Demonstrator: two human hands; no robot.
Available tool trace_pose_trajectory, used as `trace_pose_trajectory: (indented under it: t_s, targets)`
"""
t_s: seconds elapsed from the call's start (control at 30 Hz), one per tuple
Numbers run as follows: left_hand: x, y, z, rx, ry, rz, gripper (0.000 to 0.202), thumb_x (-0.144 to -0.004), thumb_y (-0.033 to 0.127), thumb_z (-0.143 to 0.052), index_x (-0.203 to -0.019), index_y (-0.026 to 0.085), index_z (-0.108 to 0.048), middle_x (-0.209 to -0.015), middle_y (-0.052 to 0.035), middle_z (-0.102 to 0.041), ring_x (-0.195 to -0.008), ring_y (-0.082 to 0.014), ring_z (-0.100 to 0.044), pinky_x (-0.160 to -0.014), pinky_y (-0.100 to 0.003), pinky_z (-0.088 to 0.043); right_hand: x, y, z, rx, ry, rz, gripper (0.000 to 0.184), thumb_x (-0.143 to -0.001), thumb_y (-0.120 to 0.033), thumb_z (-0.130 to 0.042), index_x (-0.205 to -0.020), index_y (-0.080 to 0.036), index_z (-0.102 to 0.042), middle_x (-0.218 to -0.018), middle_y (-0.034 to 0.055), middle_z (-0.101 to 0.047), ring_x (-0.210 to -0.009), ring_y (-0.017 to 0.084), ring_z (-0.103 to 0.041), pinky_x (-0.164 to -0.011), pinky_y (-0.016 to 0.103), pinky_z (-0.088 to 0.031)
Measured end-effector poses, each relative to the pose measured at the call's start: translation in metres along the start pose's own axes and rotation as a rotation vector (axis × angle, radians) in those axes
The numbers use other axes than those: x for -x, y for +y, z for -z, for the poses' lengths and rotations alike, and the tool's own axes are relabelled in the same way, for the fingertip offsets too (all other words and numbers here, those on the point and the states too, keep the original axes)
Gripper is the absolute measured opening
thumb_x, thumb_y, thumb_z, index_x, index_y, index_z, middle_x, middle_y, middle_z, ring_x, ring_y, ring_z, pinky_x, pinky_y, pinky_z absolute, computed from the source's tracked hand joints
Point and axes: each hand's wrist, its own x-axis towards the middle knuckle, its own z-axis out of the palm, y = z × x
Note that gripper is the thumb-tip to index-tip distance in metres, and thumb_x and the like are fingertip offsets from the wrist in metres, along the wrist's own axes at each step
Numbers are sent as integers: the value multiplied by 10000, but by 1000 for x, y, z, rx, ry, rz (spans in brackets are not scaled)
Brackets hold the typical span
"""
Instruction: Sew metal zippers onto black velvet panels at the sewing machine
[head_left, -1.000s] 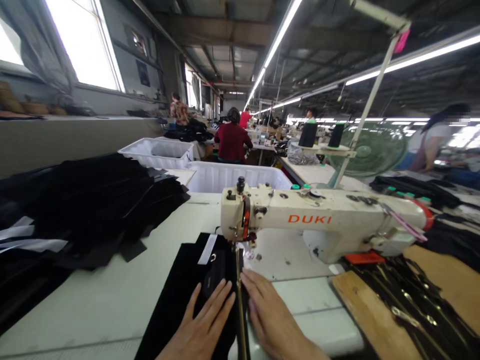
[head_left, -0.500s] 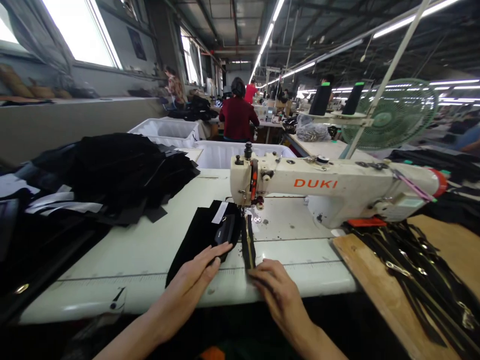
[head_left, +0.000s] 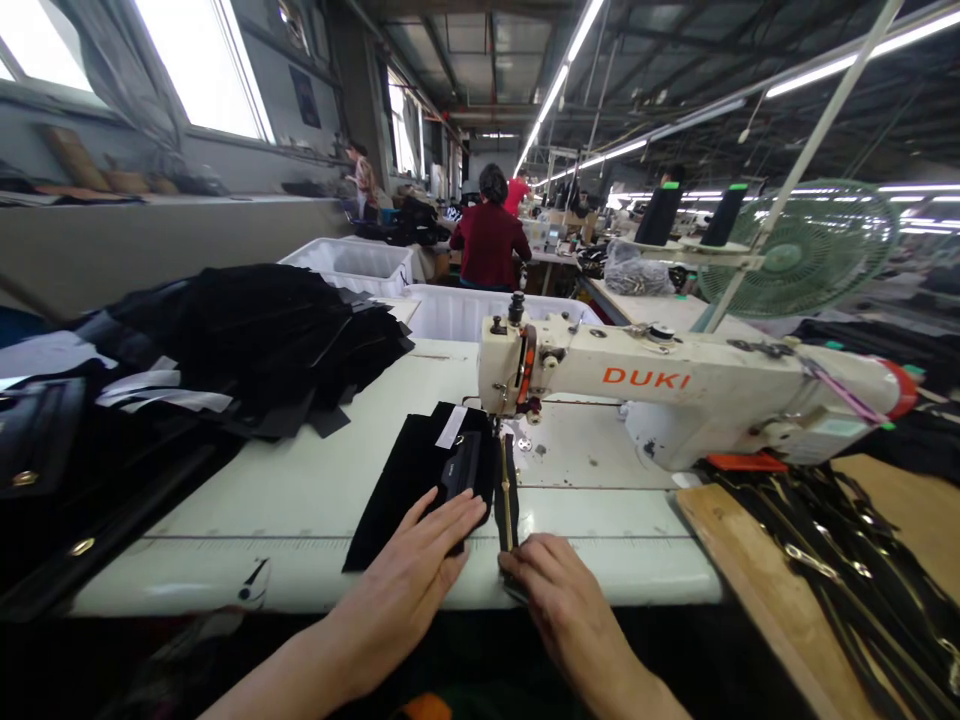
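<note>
A black fabric piece [head_left: 409,475] with a white label lies on the white table [head_left: 300,500] under the needle of a white DUKI sewing machine [head_left: 675,390]. A black zipper with gold teeth [head_left: 508,490] runs along the fabric's right edge toward me. My left hand [head_left: 416,575] lies flat, fingers stretched out, on the near end of the fabric. My right hand [head_left: 559,595] rests at the near end of the zipper with its fingers curled down on the zipper tape.
A heap of black fabric pieces [head_left: 247,340] covers the table's left side. Several black zippers [head_left: 832,560] lie on a wooden board at the right. White bins [head_left: 450,310] stand behind the table; a green fan [head_left: 802,250] and thread cones sit behind the machine. A person in red [head_left: 489,240] sits further back.
The view has pulled back from the machine since a second ago. Both hands have slid toward me to the near ends of the fabric and zipper, then barely moved.
</note>
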Motion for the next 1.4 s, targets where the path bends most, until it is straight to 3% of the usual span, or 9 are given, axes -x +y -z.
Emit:
trace_pose_trajectory:
  t_s: [0.17,0.43,0.8,0.93,1.0,1.07,1.2,1.27,1.4]
  targets:
    - [6,3,-25,-290,-74,-186,687,-871,14,-417,-1528,144,-263,-1572,-81,-318,-1467,-216,-225,-1210,-518,-147,20,-5,-22,22,125,4,330,-997,-122,-407,-1293,-164,-547,-1006,83,-638,-959,242,-531,-833,392,-477]
    - [6,0,-39,-454,-42,-268,707,-796,-9,-413,-1491,82,-318,-1556,-135,-338,-1469,-239,-215,-1193,-499,-217,18,-13,-24,75,163,-1,276,-1009,-137,-397,-1218,-139,-577,-971,80,-643,-917,228,-543,-829,378,-478]
    - [4,0,-33,-309,-86,-247,739,-774,-10,-447,-1490,132,-335,-1530,-84,-403,-1425,-219,-333,-1174,-445,-278,10,-14,-25,163,248,95,307,-1018,-123,-338,-1148,-95,-615,-903,84,-665,-859,218,-588,-810,350,-491]
    - [0,-3,-17,-118,-197,-164,795,-809,245,-671,-1514,211,-306,-1541,-64,-387,-1389,-262,-391,-1173,-490,-273,9,-10,-21,221,260,164,264,-979,-82,-391,-1055,-109,-642,-829,70,-666,-784,211,-606,-734,326,-506]
    - [-4,-2,-8,-54,-235,-143,901,-734,390,-786,-1501,246,-335,-1526,-61,-411,-1360,-292,-428,-1159,-507,-293,7,-3,-12,146,203,179,237,-951,-81,-430,-958,-167,-651,-813,44,-659,-745,193,-604,-664,294,-504]
    - [-7,0,0,-35,-229,-151,909,-709,417,-819,-1482,260,-365,-1493,-59,-461,-1326,-292,-468,-1137,-481,-335,-1,9,0,25,128,87,260,-899,-41,-438,-904,-209,-636,-829,24,-652,-749,174,-605,-653,268,-504]
    - [-14,1,6,-91,-172,-211,688,-852,193,-675,-1469,276,-383,-1431,-42,-535,-1289,-248,-511,-1101,-392,-386,-41,47,15,23,51,-138,467,-833,35,-412,-1188,-213,-589,-1085,76,-640,-997,202,-592,-875,353,-509]
    - [-17,-6,2,-125,-158,-261,606,-907,111,-576,-1460,286,-399,-1394,-31,-571,-1259,-224,-544,-1112,-367,-376,-62,66,13,79,-24,-77,559,-822,46,-441,-1296,-228,-550,-1194,84,-610,-1080,215,-567,-934,389,-492]
    - [-27,-26,-12,-151,-113,-385,527,-963,89,-511,-1438,302,-428,-1388,-3,-580,-1271,-202,-547,-1171,-376,-289,-83,87,-1,133,-98,-11,536,-824,49,-489,-1260,-239,-610,-1161,59,-641,-1061,219,-581,-931,385,-503]
